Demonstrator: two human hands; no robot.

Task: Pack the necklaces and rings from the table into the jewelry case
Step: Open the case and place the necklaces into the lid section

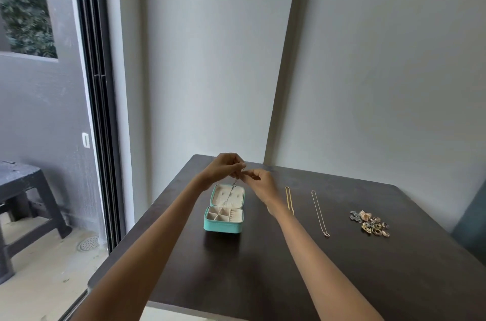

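First necklace in hand: left hand [225, 166] and right hand [259, 182] pinch a thin silver chain necklace [228, 198] above the open turquoise jewelry case [224, 211] on the dark bench [302, 268]; the next move probably requires lowering it into a near compartment, while a gold chain [289, 201], a silver pendant necklace [319, 213] and a heap of rings [370, 223] wait to the right.

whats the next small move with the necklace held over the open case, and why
Probably lower both hands, left hand and right hand, so the thin necklace settles into the open teal jewelry case. The chain already hangs over the case interior, pinched at its top end.
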